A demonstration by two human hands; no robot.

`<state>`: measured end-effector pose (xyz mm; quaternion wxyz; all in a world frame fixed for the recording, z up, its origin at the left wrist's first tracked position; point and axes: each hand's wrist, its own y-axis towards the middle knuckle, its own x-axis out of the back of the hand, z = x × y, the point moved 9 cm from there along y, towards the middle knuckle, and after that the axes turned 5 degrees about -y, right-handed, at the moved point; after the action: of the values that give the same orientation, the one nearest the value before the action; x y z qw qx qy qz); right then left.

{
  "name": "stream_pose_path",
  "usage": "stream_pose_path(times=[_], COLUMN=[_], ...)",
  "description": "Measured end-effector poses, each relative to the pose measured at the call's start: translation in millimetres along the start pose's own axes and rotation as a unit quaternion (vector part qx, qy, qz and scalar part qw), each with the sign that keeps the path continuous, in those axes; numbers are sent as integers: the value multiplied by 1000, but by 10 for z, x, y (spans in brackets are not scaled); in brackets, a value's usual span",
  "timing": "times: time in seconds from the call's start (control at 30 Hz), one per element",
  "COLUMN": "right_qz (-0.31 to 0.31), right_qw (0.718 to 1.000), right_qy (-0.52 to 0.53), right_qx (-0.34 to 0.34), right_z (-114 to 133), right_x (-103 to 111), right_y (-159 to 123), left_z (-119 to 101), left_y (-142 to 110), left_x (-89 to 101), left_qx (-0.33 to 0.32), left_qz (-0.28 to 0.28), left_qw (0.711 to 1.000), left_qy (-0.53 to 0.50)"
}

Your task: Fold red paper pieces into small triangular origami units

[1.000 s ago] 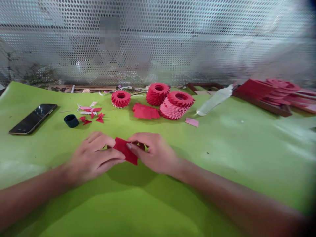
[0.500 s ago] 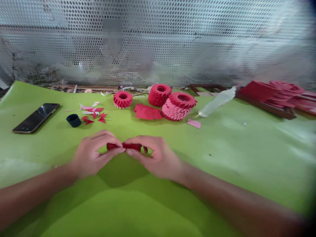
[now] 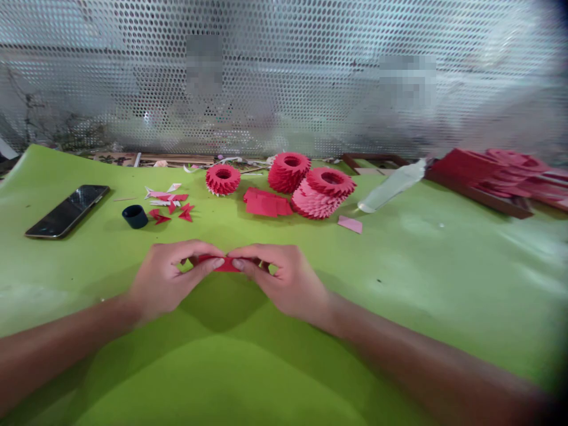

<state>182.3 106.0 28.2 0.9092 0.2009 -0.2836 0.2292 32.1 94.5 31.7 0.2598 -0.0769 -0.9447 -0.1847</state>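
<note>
- Left hand (image 3: 171, 278): closed in a pinch at lower centre of the frame, thumb and fingers grasping one end of the folded red paper (image 3: 226, 264).
- Right hand (image 3: 284, 281): closed in a matching pinch on the other end, its fingertips close to those of the left hand.
- Paper in hand: held between both hands, above the green-covered tabletop (image 3: 399, 266), and seen edge-on as a narrow strip. The fingers hide much of it, so its exact fold is hard to make out.
- Done: three ring-shaped assemblies of folded paper units stand at upper centre: one small red ring (image 3: 222, 179), one taller red ring (image 3: 289, 172), and one red ring (image 3: 331, 182) resting on a pink body (image 3: 313, 202), which may be a separate piece.
- Left loose: one pile of unfolded red sheets (image 3: 267, 203) lies beside the rings, and one pink slip (image 3: 349, 224) lies to their lower right. A small scatter of red and white paper scraps (image 3: 168, 204) lies left of centre, too overlapped to count exactly.
- Also present: one phone (image 3: 66, 211) at left, one dark blue cap (image 3: 135, 216) near the scraps, one clear plastic sleeve (image 3: 390, 186), and a stack of red paper pieces (image 3: 488, 174) at upper right.
</note>
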Motion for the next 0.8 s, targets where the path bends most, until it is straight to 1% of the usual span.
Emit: stream_pose_path(times=[0.17,0.23,0.3,0.43,0.5,0.57,0.63,0.73,0.8], right_qz=[8,9,24,91,102,94,86,77,66], right_qw=[1000,999,997,985,981,983,985,984,984], right_qy=[8,22,44,78,79,69,59,58,57], right_qx=[-26,-35,-53,-123,-143,-140,-135,-151,-158], right_z=[-43,-65,-104,-224,-248,-235,-228,-280,-316], right_x=[-14,-13,-38,-182,-210,-190,-151,-88,-43], right_y=[-9,-9,-7,-26,-30,-18,-5,0,7], left_z=[-2,-7,-14,-37,-37,-3,63,175,275], left_y=[-7,-14,-19,-16,-9,0,15,38,50], left_x=[16,29,34,-2,-40,-67,-35,102,149], left_qx=[12,12,10,4,5,16,33,50,81], left_qz=[-10,-16,-17,-1,15,24,5,-61,-72], left_qw=[1000,1000,1000,1000,1000,1000,999,996,993], left_qy=[-8,-8,-6,-11,-12,-12,-17,-37,-49])
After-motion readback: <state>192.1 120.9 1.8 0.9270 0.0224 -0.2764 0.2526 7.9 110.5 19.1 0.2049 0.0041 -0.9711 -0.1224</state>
